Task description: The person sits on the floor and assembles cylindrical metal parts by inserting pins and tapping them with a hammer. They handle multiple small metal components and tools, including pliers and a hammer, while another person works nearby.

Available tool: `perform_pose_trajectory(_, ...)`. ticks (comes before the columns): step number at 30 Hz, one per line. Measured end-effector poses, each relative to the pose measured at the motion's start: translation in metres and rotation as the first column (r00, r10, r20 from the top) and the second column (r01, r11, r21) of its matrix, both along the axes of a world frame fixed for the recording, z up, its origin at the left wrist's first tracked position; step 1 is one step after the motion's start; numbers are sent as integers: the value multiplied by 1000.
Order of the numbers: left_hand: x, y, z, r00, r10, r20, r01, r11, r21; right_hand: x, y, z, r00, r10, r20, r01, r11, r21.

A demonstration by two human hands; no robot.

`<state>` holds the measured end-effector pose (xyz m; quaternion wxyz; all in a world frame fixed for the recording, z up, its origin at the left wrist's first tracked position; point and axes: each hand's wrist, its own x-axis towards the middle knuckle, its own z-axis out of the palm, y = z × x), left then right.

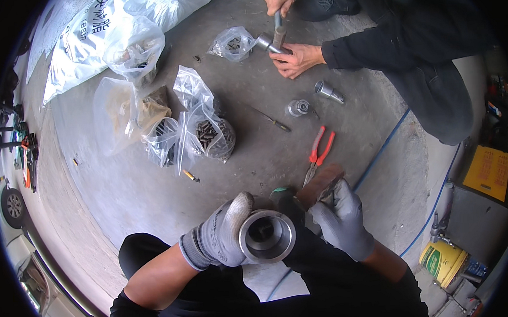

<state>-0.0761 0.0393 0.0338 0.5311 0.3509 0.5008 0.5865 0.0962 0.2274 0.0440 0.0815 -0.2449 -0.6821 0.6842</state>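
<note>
My left hand (pixel 225 235), in a grey work glove, grips a metal cylindrical socket (pixel 267 236) whose wide hollow end faces up. My gloved right hand (pixel 341 220) holds a hammer with a rust-brown head (pixel 320 187), just to the right of the socket; its handle is mostly hidden. Beyond the hammer head lie pliers with red handles (pixel 321 148) on the concrete floor. Farther off are a screwdriver (pixel 276 122), a metal fitting standing upright (pixel 298 108) and a metal socket lying on its side (pixel 329 92).
Across from me a person's hands (pixel 296 60) hold a hammer (pixel 279 32) and a metal socket. Plastic bags of small metal pins (pixel 216 137) stand left of centre. A blue hose (pixel 383 149) crosses the floor at right, near a yellow bucket (pixel 444 262).
</note>
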Motion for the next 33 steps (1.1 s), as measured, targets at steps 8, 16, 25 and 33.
perform_pose_trajectory(8, -11, 3, -3, 958, 88, -273, -33, 980, 198, -1, 9, 4, 997, 4, 80, -13, 994, 110)
perform_pose_trajectory(16, -16, 1, 2, 900, -92, -427, 139, 987, 81, 22, 5, -77, 845, -24, 533, -63, 988, 144)
perform_pose_trajectory(25, 13, -6, 2, 966, 156, -207, -162, 987, -16, 53, -4, -110, 825, -20, 565, -102, 978, 183)
perform_pose_trajectory(33, 7, 10, 6, 636, 307, 708, -240, 951, -196, 36, 3, -77, 924, 11, 383, 14, 998, -63)
